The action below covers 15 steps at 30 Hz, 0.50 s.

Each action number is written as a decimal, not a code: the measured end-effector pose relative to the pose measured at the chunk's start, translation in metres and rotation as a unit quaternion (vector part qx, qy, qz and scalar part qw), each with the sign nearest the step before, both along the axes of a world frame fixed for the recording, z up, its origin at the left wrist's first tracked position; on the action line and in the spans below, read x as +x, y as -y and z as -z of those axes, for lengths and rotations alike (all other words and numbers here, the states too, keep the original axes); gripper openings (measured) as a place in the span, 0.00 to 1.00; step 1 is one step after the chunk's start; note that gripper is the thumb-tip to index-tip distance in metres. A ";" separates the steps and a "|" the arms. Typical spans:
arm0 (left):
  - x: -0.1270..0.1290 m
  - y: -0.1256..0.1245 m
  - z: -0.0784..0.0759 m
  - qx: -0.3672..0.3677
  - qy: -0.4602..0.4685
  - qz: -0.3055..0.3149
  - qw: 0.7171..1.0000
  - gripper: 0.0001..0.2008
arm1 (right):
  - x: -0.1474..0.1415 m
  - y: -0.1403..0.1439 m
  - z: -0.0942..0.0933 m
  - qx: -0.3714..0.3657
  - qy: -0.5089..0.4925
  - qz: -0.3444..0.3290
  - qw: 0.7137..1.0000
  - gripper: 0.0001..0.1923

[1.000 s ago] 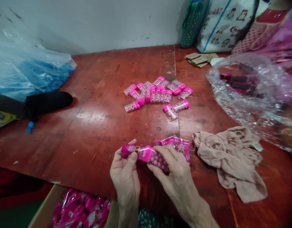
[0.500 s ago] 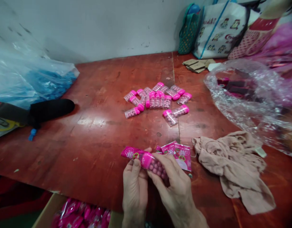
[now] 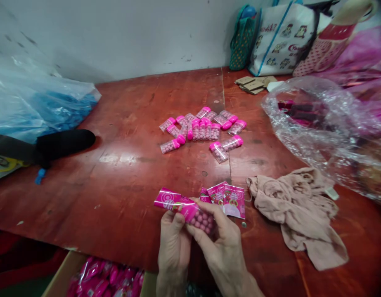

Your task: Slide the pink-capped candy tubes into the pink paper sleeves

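Observation:
In front of me, my right hand grips a clear container of pink balls between thumb and fingers. A glossy pink printed sleeve lies over the container's capped end, and its loose end points left. My left hand pinches the sleeve from below, thumb near the container. Just beyond my right hand lie several flat pink printed sleeves. Farther off, a loose group of similar pink-capped containers lies on the red-brown table.
A cardboard box of pink packages stands below the table's front edge. To the right are a crumpled beige cloth and a clear plastic bag. A bag of blue pieces and a black object lie left.
The pink cap, bare before, is now covered by the printed sleeve, which has moved right over the container. Both hands keep their hold. The view has shifted slightly.

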<state>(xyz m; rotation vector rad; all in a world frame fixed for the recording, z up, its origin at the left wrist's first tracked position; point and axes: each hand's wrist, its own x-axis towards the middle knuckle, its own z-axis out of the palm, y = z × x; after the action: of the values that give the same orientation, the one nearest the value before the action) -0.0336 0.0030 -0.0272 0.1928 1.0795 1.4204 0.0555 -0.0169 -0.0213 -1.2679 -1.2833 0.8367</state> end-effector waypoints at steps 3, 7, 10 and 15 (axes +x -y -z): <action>0.004 -0.002 -0.003 -0.005 -0.015 0.008 1.000 0.13 | -0.002 0.003 0.006 0.066 0.062 0.028 0.996 0.19; 0.009 -0.002 -0.007 -0.009 0.008 0.043 0.999 0.13 | -0.003 0.006 0.006 0.075 0.091 0.052 0.992 0.20; 0.007 -0.001 -0.008 -0.014 0.016 0.039 0.999 0.15 | -0.002 0.003 -0.002 0.016 0.036 0.022 0.999 0.18; 0.005 0.000 -0.011 0.004 -0.023 0.027 0.999 0.16 | -0.004 0.001 -0.006 -0.006 -0.013 0.017 1.000 0.18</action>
<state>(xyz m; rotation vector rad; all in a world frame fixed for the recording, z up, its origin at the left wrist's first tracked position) -0.0285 0.0030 -0.0167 0.2599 1.0997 1.3781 0.0511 -0.0181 -0.0152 -1.2804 -1.2355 0.8349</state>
